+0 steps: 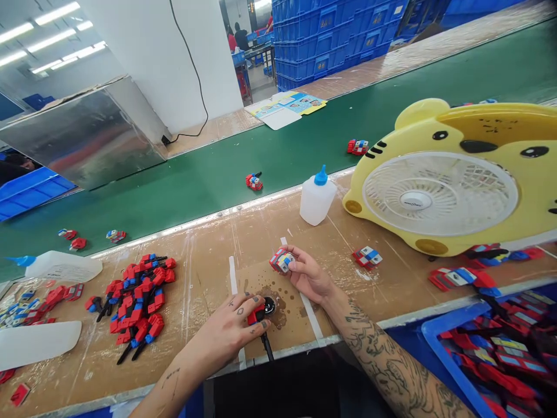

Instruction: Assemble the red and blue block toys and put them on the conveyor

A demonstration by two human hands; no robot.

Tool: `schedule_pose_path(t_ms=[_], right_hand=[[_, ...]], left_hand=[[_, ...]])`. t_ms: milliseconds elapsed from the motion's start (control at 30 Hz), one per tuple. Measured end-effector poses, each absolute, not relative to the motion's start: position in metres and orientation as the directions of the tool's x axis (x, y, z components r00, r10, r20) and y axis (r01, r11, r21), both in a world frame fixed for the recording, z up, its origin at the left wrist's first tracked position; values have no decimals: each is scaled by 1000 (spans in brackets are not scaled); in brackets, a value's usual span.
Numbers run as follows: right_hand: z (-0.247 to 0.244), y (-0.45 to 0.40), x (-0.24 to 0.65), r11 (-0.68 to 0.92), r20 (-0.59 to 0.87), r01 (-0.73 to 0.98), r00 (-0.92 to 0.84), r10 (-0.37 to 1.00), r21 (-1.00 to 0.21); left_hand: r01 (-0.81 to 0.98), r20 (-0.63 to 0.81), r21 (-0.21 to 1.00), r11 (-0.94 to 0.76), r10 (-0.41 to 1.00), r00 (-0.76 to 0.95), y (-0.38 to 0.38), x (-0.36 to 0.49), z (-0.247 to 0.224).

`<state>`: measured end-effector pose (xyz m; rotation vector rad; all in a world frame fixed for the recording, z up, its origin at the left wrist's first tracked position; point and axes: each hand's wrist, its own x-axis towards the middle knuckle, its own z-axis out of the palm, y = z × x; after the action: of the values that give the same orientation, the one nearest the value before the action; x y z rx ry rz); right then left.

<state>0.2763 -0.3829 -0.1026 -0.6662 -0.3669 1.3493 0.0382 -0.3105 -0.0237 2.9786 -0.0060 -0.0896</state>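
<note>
My left hand is closed around a red toy part with a black rod pointing toward me. That part is right beside a small round black dish of shiny liquid; whether they touch, I cannot tell. Wet spots surround the dish. Between thumb and fingers, my right hand pinches a toy block piece in red, white, blue and yellow, raised near the wet spots. To its right, a similar block piece lies on the table.
Left of my hands is a pile of red, blue and black parts. A blue-tipped bottle stands by the green conveyor belt, which carries several pieces. A yellow fan occupies the right, above a blue bin of toys.
</note>
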Motion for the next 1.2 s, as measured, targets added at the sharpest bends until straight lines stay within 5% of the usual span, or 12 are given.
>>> schedule_pose_path(t_ms=[100, 200, 300, 400, 633, 800, 900, 1000, 1200], right_hand=[[-102, -385, 277, 79, -131, -783, 201, 971, -617], [-101, -388, 276, 114, -109, -794, 221, 969, -597], [-99, -391, 272, 117, -97, -804, 212, 973, -584], [-96, -392, 264, 87, -109, -810, 184, 977, -580], [-90, -392, 248, 129, -42, -593, 266, 963, -795], [-87, -390, 236, 197, 212, 79, 391, 896, -977], [-80, -380, 224, 322, 547, 542, 325, 771, -776], [-71, -362, 216, 448, 769, 703, 220, 601, -552], [-68, -332, 238, 372, 766, 766, 234, 598, -524]], left_hand=[[40, -16, 233, -972, 37, 999, -308, 36, -24], [119, 113, 452, -884, 189, 975, -306, 32, -28], [207, 178, 771, -602, 516, 838, -308, 35, -38], [132, 86, 969, -208, 787, 611, -315, 47, -47], [-38, -120, 985, 171, 819, 561, -313, 74, -53], [-167, -132, 962, 218, 899, 418, -316, 91, -60], [-352, -66, 916, 191, 939, 337, -324, 110, -56], [-426, -18, 893, 145, 957, 289, -322, 124, -43], [-218, 112, 976, -7, 875, 471, -246, 134, -27]])
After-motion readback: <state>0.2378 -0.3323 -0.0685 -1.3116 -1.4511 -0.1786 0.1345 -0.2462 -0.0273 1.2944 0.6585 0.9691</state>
